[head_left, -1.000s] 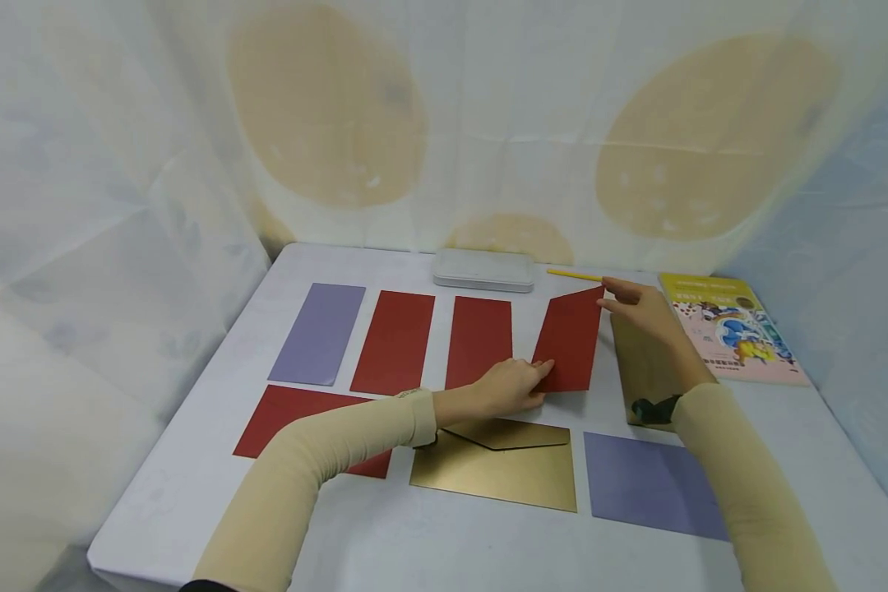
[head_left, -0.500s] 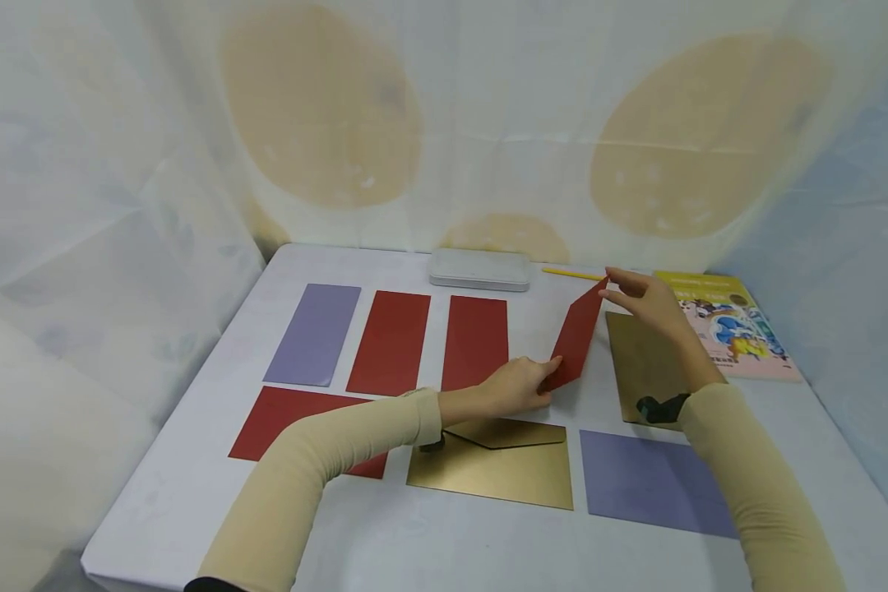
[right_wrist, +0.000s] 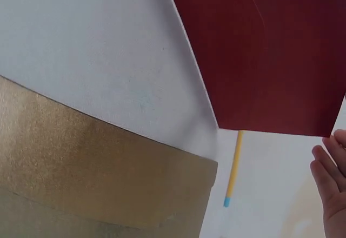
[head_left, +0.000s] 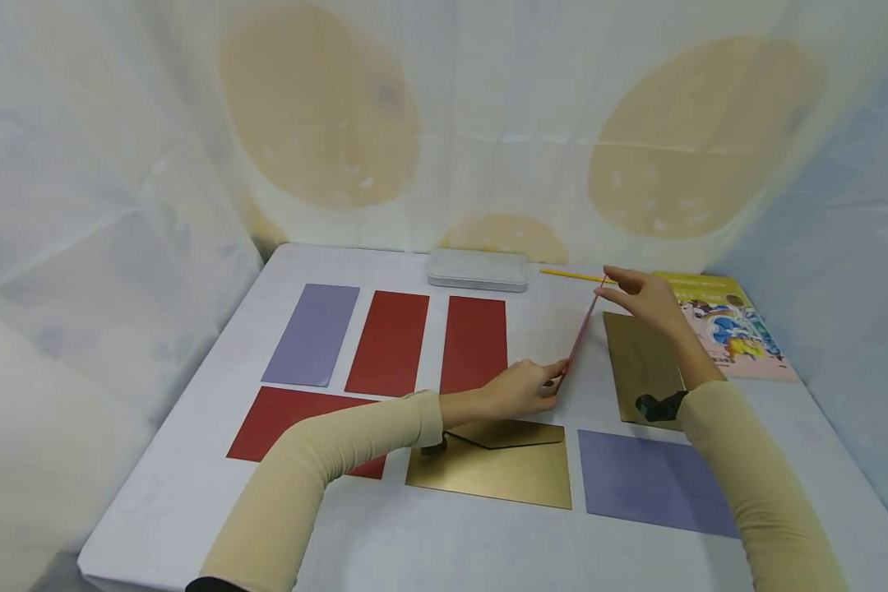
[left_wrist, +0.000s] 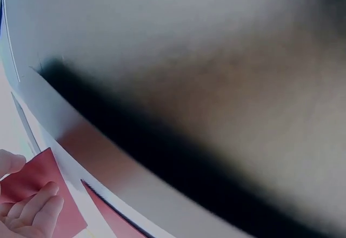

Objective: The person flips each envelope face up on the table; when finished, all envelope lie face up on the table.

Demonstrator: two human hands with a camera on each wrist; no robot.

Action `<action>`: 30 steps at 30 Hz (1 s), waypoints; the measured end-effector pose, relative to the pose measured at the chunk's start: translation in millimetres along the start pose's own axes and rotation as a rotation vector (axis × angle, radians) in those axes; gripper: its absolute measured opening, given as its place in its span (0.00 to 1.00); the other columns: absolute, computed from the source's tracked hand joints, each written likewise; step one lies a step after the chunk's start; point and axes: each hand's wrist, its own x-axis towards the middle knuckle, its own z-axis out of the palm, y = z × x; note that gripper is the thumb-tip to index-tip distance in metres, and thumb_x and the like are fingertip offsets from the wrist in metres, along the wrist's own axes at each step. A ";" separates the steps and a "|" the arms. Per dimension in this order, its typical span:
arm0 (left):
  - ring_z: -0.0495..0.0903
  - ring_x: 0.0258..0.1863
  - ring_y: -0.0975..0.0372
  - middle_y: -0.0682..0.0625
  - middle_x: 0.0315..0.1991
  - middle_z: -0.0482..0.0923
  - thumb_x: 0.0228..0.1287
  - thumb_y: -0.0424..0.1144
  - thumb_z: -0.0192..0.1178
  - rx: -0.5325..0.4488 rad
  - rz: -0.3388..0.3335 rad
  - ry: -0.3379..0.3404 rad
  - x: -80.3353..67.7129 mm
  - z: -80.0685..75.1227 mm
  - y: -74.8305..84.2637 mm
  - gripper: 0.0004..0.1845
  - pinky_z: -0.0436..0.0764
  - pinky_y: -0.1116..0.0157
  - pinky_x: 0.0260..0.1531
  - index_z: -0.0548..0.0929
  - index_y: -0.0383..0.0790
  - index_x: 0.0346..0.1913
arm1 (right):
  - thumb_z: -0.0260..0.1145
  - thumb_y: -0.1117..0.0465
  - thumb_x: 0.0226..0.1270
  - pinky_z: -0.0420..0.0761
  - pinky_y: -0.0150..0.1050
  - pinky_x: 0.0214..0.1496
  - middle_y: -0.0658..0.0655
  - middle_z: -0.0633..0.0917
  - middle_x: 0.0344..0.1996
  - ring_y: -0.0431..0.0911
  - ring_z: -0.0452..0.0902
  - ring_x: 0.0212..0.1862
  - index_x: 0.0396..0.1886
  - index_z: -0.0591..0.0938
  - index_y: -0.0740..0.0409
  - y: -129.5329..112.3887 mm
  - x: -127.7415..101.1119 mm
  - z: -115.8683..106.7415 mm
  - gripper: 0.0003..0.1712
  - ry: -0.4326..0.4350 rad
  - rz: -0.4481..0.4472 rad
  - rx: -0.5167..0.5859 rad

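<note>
One red envelope (right_wrist: 265, 59) is raised off the table, tilted and almost edge-on in the head view; a faint flap line shows on it in the right wrist view. My left hand (head_left: 518, 388) grips its lower near end between thumb and fingers. At the upper far corner, my right hand (head_left: 642, 302) pinches it by the fingertips. Beneath the left wrist lies a gold envelope (head_left: 499, 477), flap side up. A second gold envelope (head_left: 640, 353) lies near the right wrist. Much of the left wrist view is a dark blur.
More red envelopes (head_left: 387, 341) and a purple envelope (head_left: 312, 333) lie at the left. Another purple envelope (head_left: 647, 477) lies by the right forearm. Along the back are a pale flat case (head_left: 478, 270), a yellow pencil (head_left: 570, 274) and a colourful book (head_left: 740, 329).
The held red envelope has turned from showing its broad face to nearly edge-on. The right hand rose slightly with its corner; the left hand shifted a little to the right.
</note>
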 end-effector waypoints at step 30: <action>0.79 0.52 0.62 0.44 0.70 0.61 0.61 0.41 0.67 0.009 0.134 0.163 -11.3 -28.1 -11.1 0.44 0.73 0.77 0.48 0.55 0.33 0.74 | 0.64 0.47 0.68 0.71 0.56 0.58 0.69 0.73 0.61 0.64 0.70 0.62 0.71 0.66 0.60 -10.4 9.6 22.4 0.38 0.028 -0.045 0.010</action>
